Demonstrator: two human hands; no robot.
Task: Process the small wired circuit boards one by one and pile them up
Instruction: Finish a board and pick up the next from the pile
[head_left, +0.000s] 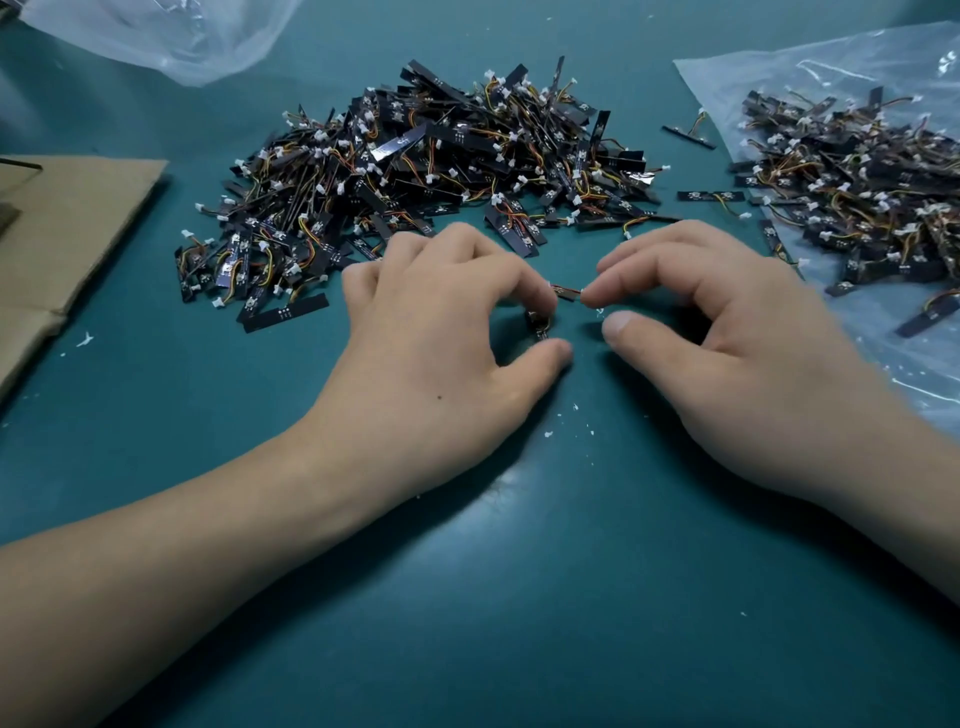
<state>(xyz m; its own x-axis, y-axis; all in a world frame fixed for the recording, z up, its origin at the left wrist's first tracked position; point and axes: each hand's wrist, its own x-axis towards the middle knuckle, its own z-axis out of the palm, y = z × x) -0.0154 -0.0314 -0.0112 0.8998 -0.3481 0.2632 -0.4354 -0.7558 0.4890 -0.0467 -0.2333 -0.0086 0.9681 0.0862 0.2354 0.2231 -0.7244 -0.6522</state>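
Left hand (441, 322), right hand (727, 332), board (539, 325) between

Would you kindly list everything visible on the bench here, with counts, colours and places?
table: one, teal, beneath everything
centre pile: many boards, black, coloured wires, middle
right pile: many boards, black, on right bag
right bag: one, clear, far right
left bag: one, clear, top left
cardboard: one, brown, left edge
loose boards: few, black, between piles
held board: one, black, between the hands
left hand: pinches held board
right hand: fingertips at its wire
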